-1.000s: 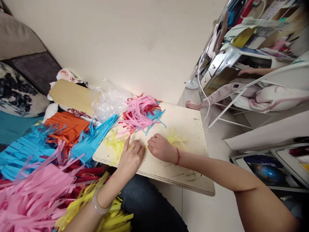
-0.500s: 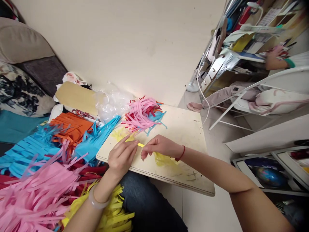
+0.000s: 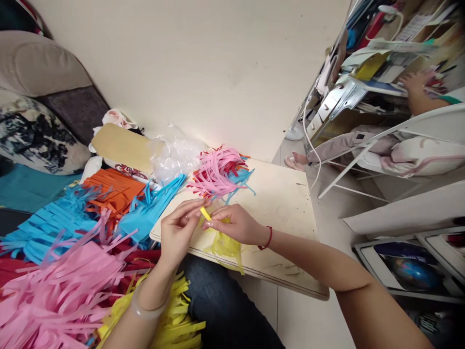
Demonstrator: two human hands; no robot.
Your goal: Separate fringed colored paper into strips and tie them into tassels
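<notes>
Between my two hands is a yellow fringed paper tassel [image 3: 225, 246], its twisted middle bent into a short band and its thin strips hanging over the table. My right hand [image 3: 236, 224] is closed, thumb and fingers pinching the band. My left hand [image 3: 181, 228] is closed against the other side of the band, its thumb at the bend; its fingertips are partly hidden. Just beyond my hands lies a pile of pink, red, orange and blue tassels [image 3: 218, 172] on the wooden table [image 3: 279, 208].
To the left lie fringed paper sheets: pink [image 3: 69, 291], blue [image 3: 54, 218], orange [image 3: 112, 191] and yellow [image 3: 178, 310]. A clear plastic bag [image 3: 174, 155] rests at the table's back left. At the right, another person's hand [image 3: 417, 85] is over a desk, by a white folding chair [image 3: 363, 148].
My hands have come closer together, and the yellow twist, stretched between them before, is now bent. The yellow strips on both sides now hang together below my right hand.
</notes>
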